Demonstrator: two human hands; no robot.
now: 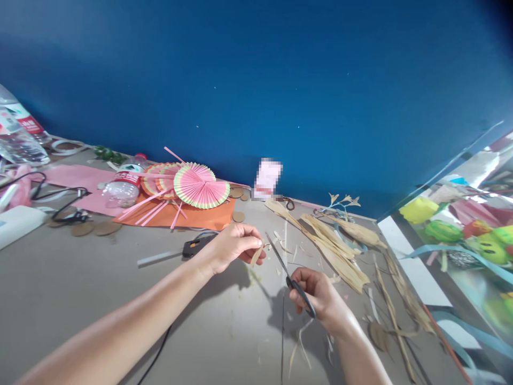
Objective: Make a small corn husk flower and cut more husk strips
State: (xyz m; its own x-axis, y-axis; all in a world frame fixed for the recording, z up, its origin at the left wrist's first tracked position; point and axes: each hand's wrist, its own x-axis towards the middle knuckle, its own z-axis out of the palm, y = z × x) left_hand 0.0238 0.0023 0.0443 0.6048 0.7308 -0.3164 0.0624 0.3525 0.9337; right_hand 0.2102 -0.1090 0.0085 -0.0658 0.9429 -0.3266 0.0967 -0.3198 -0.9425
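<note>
My left hand (234, 245) pinches a small tan strip of dried husk (257, 255) between thumb and fingers, held just above the grey table (100, 289). My right hand (316, 294) is closed round the black handles of a pair of scissors (289, 275). The blades point up and left, and their tip sits right beside the strip. A pile of long dried husk leaves (332, 243) lies just beyond my right hand. Small husk trimmings are scattered on the table below both hands.
A black glue gun (194, 247) lies behind my left hand. Pink pleated paper fans (200, 186) rest on orange paper (200, 216), next to a plastic bottle (124, 184). Cardboard discs, black cables and pink paper lie at left. A colourful printed sheet (460, 235) is at right. A blue wall stands behind.
</note>
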